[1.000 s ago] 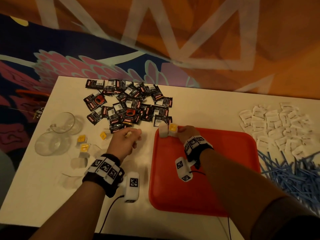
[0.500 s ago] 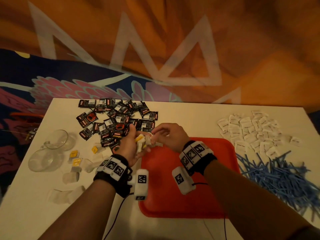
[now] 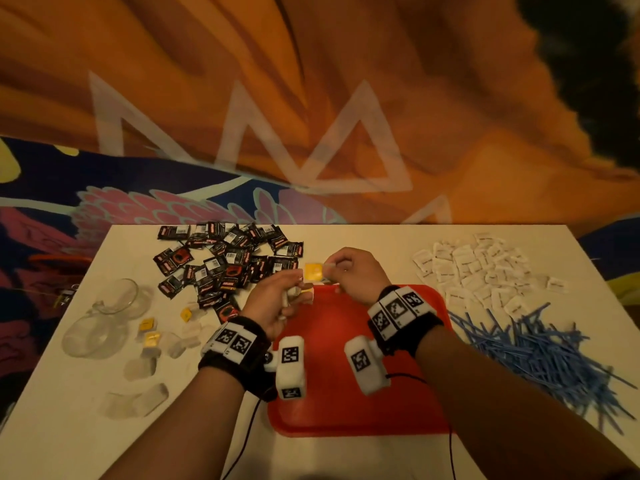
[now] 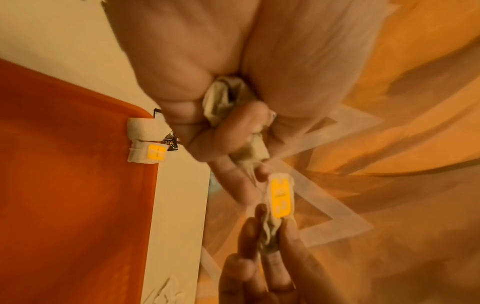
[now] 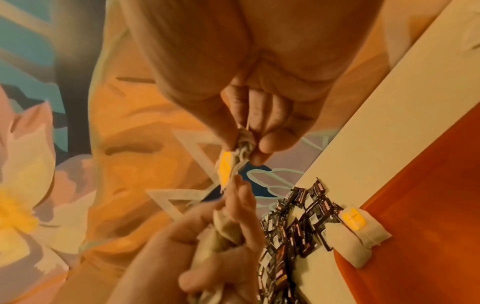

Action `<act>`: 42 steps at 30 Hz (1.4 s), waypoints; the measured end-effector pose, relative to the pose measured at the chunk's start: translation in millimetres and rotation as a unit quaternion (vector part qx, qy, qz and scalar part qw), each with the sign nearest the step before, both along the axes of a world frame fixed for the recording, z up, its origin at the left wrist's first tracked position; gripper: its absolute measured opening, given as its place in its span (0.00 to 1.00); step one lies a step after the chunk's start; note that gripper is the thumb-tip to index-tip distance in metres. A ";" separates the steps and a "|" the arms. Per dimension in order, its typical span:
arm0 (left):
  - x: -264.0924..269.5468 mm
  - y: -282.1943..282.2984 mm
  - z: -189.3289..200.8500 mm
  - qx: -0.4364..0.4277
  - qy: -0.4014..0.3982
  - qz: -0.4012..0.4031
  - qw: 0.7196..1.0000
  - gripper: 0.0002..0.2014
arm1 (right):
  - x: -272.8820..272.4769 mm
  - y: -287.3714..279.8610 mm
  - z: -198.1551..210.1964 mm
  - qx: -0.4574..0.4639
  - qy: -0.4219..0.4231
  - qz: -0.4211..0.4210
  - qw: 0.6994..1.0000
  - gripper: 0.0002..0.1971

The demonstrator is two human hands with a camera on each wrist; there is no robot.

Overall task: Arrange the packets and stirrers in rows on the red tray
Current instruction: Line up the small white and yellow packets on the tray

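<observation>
**Both hands hold tea bags above the tray's far-left corner**

Head view: the right hand [image 3: 353, 271] is raised over the far edge of the red tray [image 3: 346, 403], thumb and fingertips pinching a tea bag with a yellow tag [image 3: 313, 271]. The left hand [image 3: 273, 306] sits just beside it, fingers curled round a bunch of pale tea bags [image 3: 294, 292]. On the white table [image 3: 346, 455] lie a heap of glossy black packets [image 3: 228, 261] to the far left, flat white packets [image 3: 474, 268] to the far right, thin blue stirrers [image 3: 540, 351] near them, and loose tea bags by two clear glass cups [image 3: 104, 317].

Left wrist view: the left hand's fingers [image 4: 228, 131] are clenched on crumpled, soft, papery bags. The pinched tea bag [image 4: 280, 197] hangs just beyond them, its lower end between the right hand's fingertips [image 4: 285, 246]. Two folded tea bags [image 4: 145, 142] rest on the tray's corner, side by side.

Right wrist view: the right thumb and fingers [image 5: 270, 142] close on the bag's wrinkled top, the yellow tag [image 5: 224, 168] facing sideways, its lower end touching the left hand.
</observation>
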State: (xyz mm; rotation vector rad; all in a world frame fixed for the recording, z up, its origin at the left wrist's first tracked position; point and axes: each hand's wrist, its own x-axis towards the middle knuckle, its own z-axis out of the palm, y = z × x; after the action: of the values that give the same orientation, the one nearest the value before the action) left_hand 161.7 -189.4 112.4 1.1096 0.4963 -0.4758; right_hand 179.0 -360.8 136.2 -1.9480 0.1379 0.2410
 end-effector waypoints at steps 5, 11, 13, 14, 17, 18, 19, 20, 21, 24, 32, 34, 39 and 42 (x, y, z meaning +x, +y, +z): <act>-11.5 -9.8 3.5 0.071 -0.084 -0.017 0.994 0.10 | -10.5 -2.6 9.6 0.122 -0.015 -0.049 0.991 0.09; -5.6 -17.7 29.1 0.272 -0.258 0.032 0.927 0.02 | -20.1 -3.4 9.1 0.094 -0.013 -0.021 0.995 0.13; -2.7 -15.7 38.9 0.329 -0.319 -0.012 0.889 0.04 | -21.6 -7.9 10.0 0.023 -0.036 -0.011 0.999 0.14; -2.4 -15.1 44.6 0.359 -0.348 -0.045 0.865 0.04 | -22.3 -9.7 12.7 0.035 -0.045 -0.006 0.998 0.15; -2.0 -14.4 56.5 0.405 -0.405 -0.100 0.814 0.04 | -22.8 -10.2 24.7 0.105 -0.068 0.019 0.992 0.15; -1.6 -13.9 58.1 0.406 -0.410 -0.090 0.812 0.04 | -22.5 -9.0 28.3 0.090 -0.081 0.026 0.992 0.11; -1.5 -13.5 59.1 0.400 -0.408 -0.070 0.818 0.04 | -22.4 -7.8 31.6 0.070 -0.088 0.031 0.993 0.07; -1.7 -12.9 59.3 0.391 -0.402 -0.046 0.827 0.04 | -22.5 -6.6 33.4 0.053 -0.091 0.033 0.994 0.04; -2.1 -12.3 58.9 0.379 -0.393 -0.028 0.837 0.04 | -23.3 -5.1 34.8 0.049 -0.091 0.032 0.994 0.04; -5.3 -10.7 56.9 0.340 -0.377 -0.044 0.860 0.02 | -23.5 -2.0 33.8 0.047 -0.101 0.030 0.993 0.05; -4.5 -1.4 46.4 0.294 -0.332 -0.025 0.896 0.04 | -26.8 5.2 24.1 0.036 -0.069 0.045 0.996 0.07; -3.9 3.6 41.9 0.292 -0.317 -0.029 0.902 0.04 | -26.3 7.6 18.3 0.053 -0.051 0.038 0.997 0.06; -2.9 17.6 31.2 0.306 -0.285 -0.049 0.907 0.07 | -22.7 19.7 -6.6 0.062 0.002 0.022 0.998 0.05; -2.5 30.4 14.8 0.333 -0.237 -0.055 0.911 0.07 | -17.6 30.0 -29.8 0.062 0.054 -0.004 0.997 0.06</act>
State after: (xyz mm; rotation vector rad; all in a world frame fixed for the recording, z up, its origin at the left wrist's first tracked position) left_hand 159.2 -159.0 127.2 1.8598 0.1561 -0.1078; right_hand 161.4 -330.8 106.4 -1.8108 0.1967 0.3412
